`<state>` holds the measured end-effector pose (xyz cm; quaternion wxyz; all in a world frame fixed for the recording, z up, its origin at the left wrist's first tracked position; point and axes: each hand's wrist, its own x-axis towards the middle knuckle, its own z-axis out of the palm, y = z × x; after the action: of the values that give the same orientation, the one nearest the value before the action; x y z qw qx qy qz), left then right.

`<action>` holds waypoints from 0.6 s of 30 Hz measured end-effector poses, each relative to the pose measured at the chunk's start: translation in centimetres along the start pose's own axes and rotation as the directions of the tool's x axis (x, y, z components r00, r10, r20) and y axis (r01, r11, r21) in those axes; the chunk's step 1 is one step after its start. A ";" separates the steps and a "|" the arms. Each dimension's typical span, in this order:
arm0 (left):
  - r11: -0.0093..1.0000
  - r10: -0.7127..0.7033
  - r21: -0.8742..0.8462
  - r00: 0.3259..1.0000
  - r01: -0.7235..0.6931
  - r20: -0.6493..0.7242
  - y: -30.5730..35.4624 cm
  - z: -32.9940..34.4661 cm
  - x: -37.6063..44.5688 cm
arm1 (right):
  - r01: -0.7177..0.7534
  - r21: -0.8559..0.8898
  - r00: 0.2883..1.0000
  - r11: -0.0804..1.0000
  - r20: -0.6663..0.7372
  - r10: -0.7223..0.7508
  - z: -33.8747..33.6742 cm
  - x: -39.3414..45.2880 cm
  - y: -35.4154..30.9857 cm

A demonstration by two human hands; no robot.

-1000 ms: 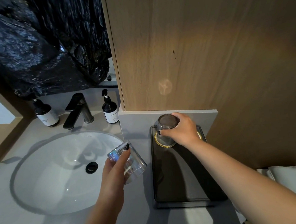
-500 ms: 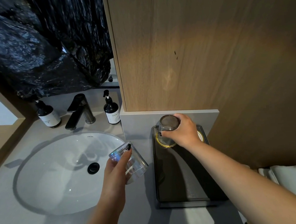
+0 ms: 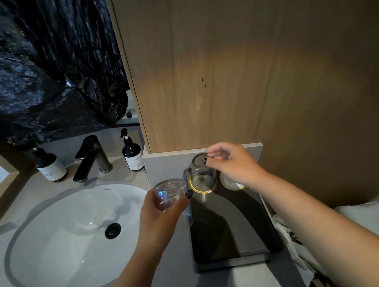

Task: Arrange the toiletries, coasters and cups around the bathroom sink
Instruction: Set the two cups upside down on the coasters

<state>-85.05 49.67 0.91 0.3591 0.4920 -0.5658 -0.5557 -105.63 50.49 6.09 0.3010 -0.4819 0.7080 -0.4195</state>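
Note:
A clear glass cup [image 3: 202,172] stands upside down on a gold-rimmed coaster [image 3: 202,189] at the far left of a black tray [image 3: 233,234]. My right hand [image 3: 232,165] hovers just right of that cup, fingers apart, with nothing in it. A second gold-rimmed coaster [image 3: 230,183] lies partly under that hand. My left hand [image 3: 162,212] grips a second clear glass cup [image 3: 170,192], held upside down just left of the tray's far corner.
A white sink [image 3: 63,241] with a black drain [image 3: 112,230] fills the left. Behind it stand a black faucet [image 3: 91,159] and two dark pump bottles [image 3: 49,166] [image 3: 132,155]. A wooden panel [image 3: 246,67] rises behind the tray. White cloth [image 3: 369,227] lies at right.
My right hand has let go of the upturned cup on the coaster and lifted off to the right, uncovering the second coaster. My left hand has brought its cup up toward the tray.

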 end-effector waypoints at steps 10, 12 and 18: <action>0.868 0.293 0.326 0.916 -0.375 0.275 1.0 5.0 -0.3 | -0.152 0.037 0.959 0.988 0.246 0.138 -2.2 -5.2 0.3; 0.861 0.297 0.327 0.906 -0.390 0.301 0.7 5.8 -0.1 | -0.168 0.035 0.964 0.985 0.213 0.157 -2.6 -5.9 1.3; 0.880 0.315 0.233 0.875 -0.415 0.367 -0.6 8.5 0.4 | -0.243 0.093 0.967 0.966 0.104 0.233 -3.4 -6.8 4.2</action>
<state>-93.19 51.73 -0.78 0.2824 0.3279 -0.7783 -0.4550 -107.81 58.64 4.14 0.4063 -0.3957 0.7232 -0.3941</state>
